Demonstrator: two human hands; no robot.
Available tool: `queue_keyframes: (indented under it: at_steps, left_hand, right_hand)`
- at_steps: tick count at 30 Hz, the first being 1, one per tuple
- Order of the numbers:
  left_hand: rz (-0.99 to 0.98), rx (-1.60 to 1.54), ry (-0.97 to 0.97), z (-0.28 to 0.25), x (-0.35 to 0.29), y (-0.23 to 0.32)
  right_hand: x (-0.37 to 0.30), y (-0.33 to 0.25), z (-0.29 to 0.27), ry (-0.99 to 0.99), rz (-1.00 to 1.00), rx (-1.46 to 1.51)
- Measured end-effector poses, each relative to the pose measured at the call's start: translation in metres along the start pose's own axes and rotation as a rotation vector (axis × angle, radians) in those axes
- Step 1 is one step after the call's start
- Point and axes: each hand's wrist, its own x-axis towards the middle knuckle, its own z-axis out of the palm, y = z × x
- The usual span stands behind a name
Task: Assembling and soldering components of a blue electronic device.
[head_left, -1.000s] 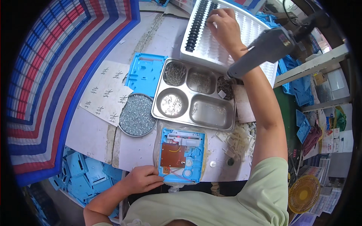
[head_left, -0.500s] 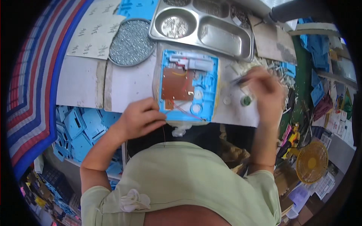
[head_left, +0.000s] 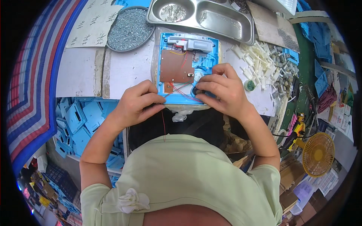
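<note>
A blue plastic housing (head_left: 177, 100) lies on the bench edge in front of me, with a brown circuit board (head_left: 174, 66), a white part at its top and thin red wires inside. My left hand (head_left: 136, 104) rests at its lower left corner and pinches a red wire (head_left: 163, 124) that hangs down off the bench. My right hand (head_left: 219, 90) is closed over the housing's lower right corner, fingertips pressing a small dark round part into a round opening.
A steel compartment tray (head_left: 226, 30) with screws stands behind the housing, a round dish of screws (head_left: 130, 28) to its left. White plastic pieces (head_left: 260, 62) lie at the right. Blue housings (head_left: 85, 128) fill a bin below left. A yellow fan (head_left: 318, 154) sits low right.
My right hand came back from the white rack at the far side, passed the pile of white pieces, and now sits on the housing's lower right corner. The view tilted down.
</note>
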Motion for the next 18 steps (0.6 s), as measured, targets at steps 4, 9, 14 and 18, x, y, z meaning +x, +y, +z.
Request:
queue_keyframes:
  at_steps: [4,9,14,18]
  left_hand:
    - [-0.001,-0.006,-0.004,0.0,0.0,0.0]
    - [0.01,0.001,-0.004,0.0,0.003,-0.002]
    - [-0.02,0.025,-0.001,0.0,0.001,0.003]
    - [-0.05,0.066,-0.032,-0.005,0.003,0.011]
  right_hand:
    - [-0.006,0.013,0.007,0.044,-0.047,0.059]
    - [-0.013,0.02,0.012,0.055,-0.1,0.034]
    - [-0.003,0.01,-0.02,0.019,-0.027,0.011]
    - [-0.03,0.034,-0.071,0.047,0.493,-0.464]
